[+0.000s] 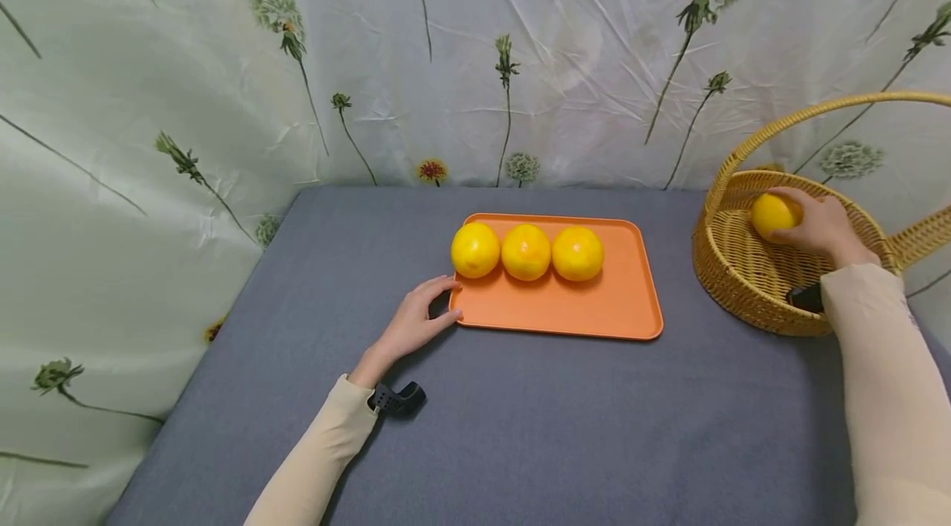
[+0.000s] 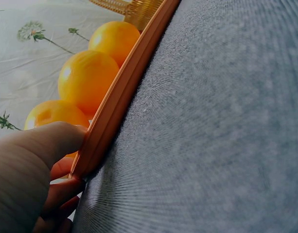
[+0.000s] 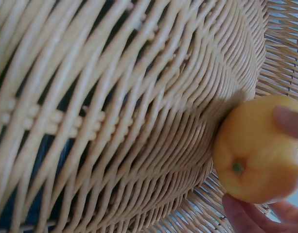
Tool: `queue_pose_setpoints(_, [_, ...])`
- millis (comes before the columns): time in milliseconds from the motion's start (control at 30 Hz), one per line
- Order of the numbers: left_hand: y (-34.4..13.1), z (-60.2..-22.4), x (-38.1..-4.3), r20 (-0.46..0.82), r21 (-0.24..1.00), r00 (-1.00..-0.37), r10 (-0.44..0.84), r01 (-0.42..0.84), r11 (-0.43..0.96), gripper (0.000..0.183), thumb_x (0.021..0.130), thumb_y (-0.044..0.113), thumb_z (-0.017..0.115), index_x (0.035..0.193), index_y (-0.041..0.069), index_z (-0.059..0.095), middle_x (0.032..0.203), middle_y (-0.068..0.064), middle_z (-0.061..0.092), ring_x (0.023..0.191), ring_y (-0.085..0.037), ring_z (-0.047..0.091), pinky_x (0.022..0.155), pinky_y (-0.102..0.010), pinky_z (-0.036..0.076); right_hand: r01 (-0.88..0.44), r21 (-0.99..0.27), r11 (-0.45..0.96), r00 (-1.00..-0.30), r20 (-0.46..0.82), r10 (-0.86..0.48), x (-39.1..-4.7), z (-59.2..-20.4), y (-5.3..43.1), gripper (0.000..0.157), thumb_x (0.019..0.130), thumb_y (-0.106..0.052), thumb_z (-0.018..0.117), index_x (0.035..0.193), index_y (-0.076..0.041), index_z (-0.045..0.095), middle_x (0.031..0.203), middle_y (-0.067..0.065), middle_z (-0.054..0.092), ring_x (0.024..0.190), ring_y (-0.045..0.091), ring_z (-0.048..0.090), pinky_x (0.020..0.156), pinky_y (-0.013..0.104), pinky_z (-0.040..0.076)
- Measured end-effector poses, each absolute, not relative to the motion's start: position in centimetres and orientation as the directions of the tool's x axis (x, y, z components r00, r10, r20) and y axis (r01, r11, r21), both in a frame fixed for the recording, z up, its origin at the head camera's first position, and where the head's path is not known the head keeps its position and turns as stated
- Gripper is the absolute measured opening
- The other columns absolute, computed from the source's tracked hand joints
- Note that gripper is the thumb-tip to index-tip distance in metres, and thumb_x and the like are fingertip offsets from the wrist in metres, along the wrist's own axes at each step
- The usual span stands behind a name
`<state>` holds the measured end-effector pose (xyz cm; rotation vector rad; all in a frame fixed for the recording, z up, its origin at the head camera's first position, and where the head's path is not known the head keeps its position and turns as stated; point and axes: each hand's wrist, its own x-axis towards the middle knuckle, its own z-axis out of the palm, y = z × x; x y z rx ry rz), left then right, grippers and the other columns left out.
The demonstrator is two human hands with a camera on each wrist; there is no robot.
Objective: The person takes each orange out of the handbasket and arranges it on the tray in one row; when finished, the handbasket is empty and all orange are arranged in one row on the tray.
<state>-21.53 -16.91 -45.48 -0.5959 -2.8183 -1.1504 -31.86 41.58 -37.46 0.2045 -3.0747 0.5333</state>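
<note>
My right hand [image 1: 820, 225] is inside the wicker basket [image 1: 731, 278] and grips an orange [image 1: 771, 216]. In the right wrist view, the thumb and fingers lie on that orange [image 3: 258, 150], its green stem end showing, close against the woven wicker [image 3: 139, 121]. At the left end of the orange tray [image 1: 620, 303], my left hand [image 1: 412, 319] holds the corner, thumb on the rim [image 2: 102, 126] in the left wrist view. Three more oranges [image 1: 526, 252] sit in a row along the tray's back left.
The tray lies on a grey cloth-covered table [image 1: 557, 427], with the basket to its right. A tall arched handle [image 1: 817, 109] rises over the basket. Behind the table hangs a pale curtain [image 1: 416, 39] printed with dandelions.
</note>
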Motion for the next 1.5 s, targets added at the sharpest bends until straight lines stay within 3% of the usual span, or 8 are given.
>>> queue_pose_setpoints(167, [-16.8,-45.4,-21.6,0.180,0.657,-0.923,0.341,0.371,0.656,0.045,0.087,0.027,0.066,0.128,0.011,0.056,0.140,-0.013,0.051,0.135,-0.031,0.041,0.111,-0.053,0.032,-0.084,-0.294,0.952,-0.996,0.001,-0.087,-31.5,-36.9,41.9,0.070,0.082,-0.022,0.063,0.140,0.002,0.031,0.123,0.045,0.038,0.101,0.061,0.036,0.081,0.064,0.031])
queue_pose_setpoints(667, [-16.9,-45.5,-21.6,0.182,0.659,-0.926,0.329,0.364,0.659,0.045,0.086,0.026,0.066,0.127,0.009,0.057,0.139,-0.014,0.051,0.135,-0.032,0.042,0.111,-0.053,0.033,-0.081,-0.295,0.952,-0.994,-0.049,-0.099,-31.4,-35.1,41.6,0.076,0.083,-0.026,0.061,0.144,0.001,0.025,0.136,0.043,0.029,0.112,0.062,0.032,0.089,0.070,0.028])
queue_pose_setpoints(900, [-16.9,-45.4,-21.5,0.188,0.662,-0.924,0.334,0.371,0.652,0.044,0.086,0.025,0.067,0.126,0.009,0.057,0.138,-0.014,0.052,0.134,-0.032,0.042,0.111,-0.051,0.033,-0.096,-0.306,0.947,-0.994,-0.017,-0.106,-30.9,-33.9,41.0,0.077,0.083,-0.030,0.063,0.145,-0.001,0.026,0.127,0.048,0.035,0.107,0.062,0.038,0.085,0.069,0.031])
queue_pose_setpoints(1500, [-16.9,-45.3,-21.4,0.197,0.671,-0.921,0.335,0.376,0.640,0.046,0.086,0.025,0.067,0.127,0.008,0.057,0.138,-0.015,0.052,0.134,-0.033,0.042,0.111,-0.053,0.033,-0.129,-0.283,0.950,-0.992,0.035,-0.124,-29.8,-32.3,39.3,0.075,0.084,-0.041,0.062,0.144,-0.008,0.032,0.130,0.045,0.037,0.104,0.062,0.040,0.079,0.068,0.034])
